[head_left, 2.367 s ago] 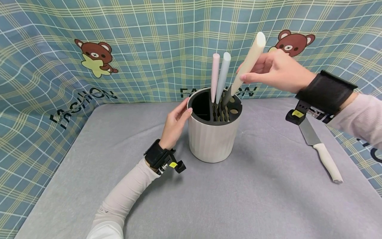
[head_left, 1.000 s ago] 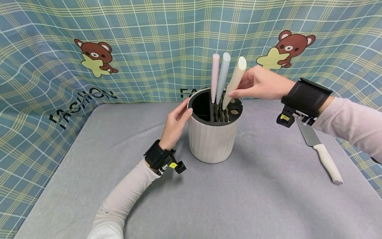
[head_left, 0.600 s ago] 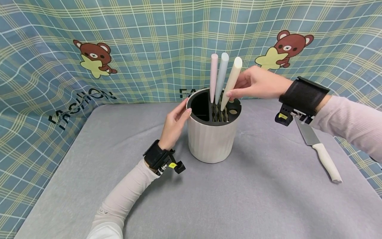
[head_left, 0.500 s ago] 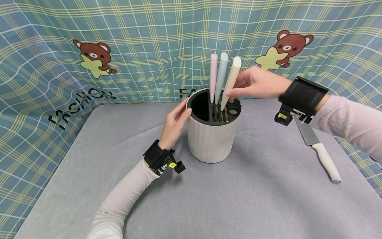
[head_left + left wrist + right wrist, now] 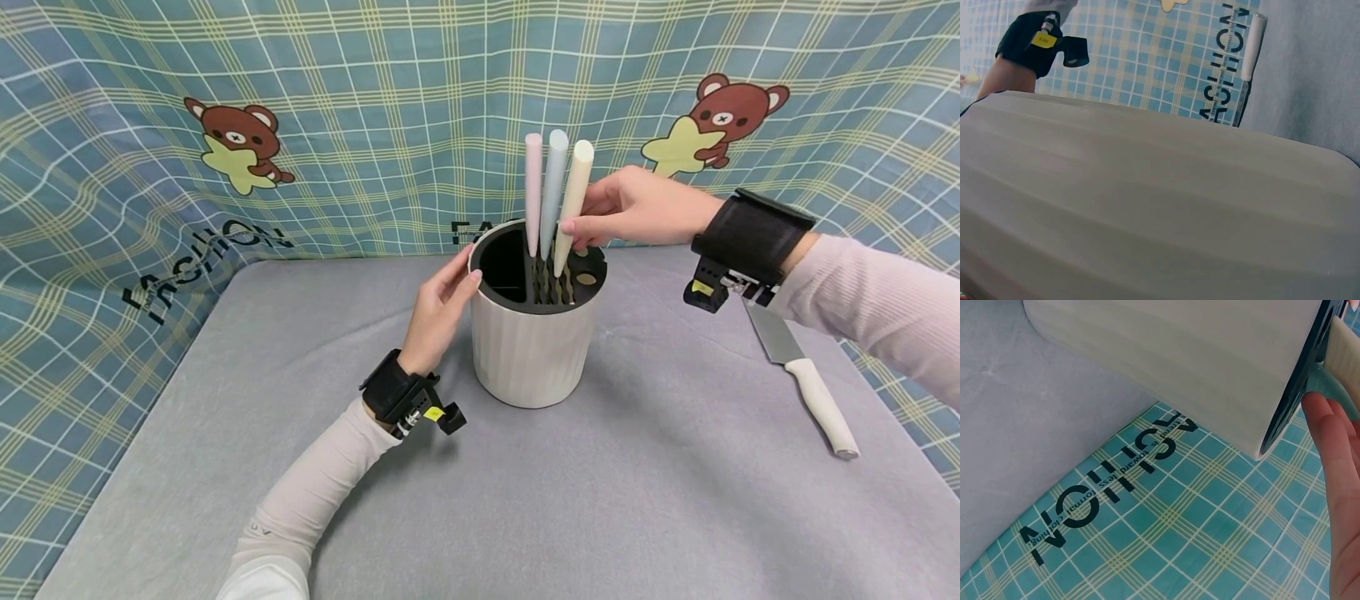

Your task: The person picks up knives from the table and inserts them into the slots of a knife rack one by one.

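Note:
A white ribbed knife holder (image 5: 532, 358) with a black slotted top stands mid-table. My left hand (image 5: 437, 321) rests against its left side, fingers fairly straight, thumb tip at the rim. My right hand (image 5: 645, 204) pinches a cream-handled knife (image 5: 577, 179), which stands in a slot with its blade hidden inside, leaning slightly right. Just left of it are a pale blue handle (image 5: 553, 192) and a pink handle (image 5: 533, 192), both upright in the holder. In the right wrist view my fingers (image 5: 1329, 434) are beside the handles; the holder wall (image 5: 1160, 194) fills most of the left wrist view.
A knife with a white handle (image 5: 821, 404) and bare blade (image 5: 778, 337) lies at the table's right side, partly under my right forearm. Grey cloth (image 5: 562, 508) covers the table. A checked curtain (image 5: 360, 125) with printed bears hangs behind and at the sides.
The cream-handled knife has gone down into the slot from above, its blade now out of sight. Since then its handle has swung left, more upright, with my right hand. My left hand stays put.

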A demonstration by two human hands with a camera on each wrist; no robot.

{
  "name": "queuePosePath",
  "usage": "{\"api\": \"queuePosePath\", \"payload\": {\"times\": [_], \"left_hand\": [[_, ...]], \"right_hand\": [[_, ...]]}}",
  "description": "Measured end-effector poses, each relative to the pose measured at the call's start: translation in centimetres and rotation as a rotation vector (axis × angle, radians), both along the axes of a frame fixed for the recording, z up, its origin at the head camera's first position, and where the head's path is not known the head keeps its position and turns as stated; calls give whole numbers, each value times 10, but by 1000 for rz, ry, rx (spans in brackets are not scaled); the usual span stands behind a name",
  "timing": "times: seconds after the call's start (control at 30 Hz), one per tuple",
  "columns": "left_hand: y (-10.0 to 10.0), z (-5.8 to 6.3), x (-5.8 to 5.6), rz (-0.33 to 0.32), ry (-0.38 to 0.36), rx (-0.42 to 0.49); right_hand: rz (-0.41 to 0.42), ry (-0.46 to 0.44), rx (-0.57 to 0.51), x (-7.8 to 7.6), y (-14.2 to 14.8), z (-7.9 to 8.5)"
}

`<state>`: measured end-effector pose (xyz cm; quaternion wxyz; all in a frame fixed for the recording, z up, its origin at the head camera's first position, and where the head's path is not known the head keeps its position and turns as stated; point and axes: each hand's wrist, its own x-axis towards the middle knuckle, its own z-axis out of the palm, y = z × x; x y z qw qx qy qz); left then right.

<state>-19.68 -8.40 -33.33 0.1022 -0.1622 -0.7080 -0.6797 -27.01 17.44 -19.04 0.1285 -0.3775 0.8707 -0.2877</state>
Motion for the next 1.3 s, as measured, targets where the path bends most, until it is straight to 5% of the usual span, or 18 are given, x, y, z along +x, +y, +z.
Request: {"api": "queuePosePath", "payload": {"times": [0.73, 1.3], "left_hand": [[0, 0, 1, 9, -13, -6], [0, 1, 0, -4, -17, 8]], "right_hand": [[-128, -15, -3, 4, 15, 3], [-132, 61, 2, -6, 71, -25]]}}
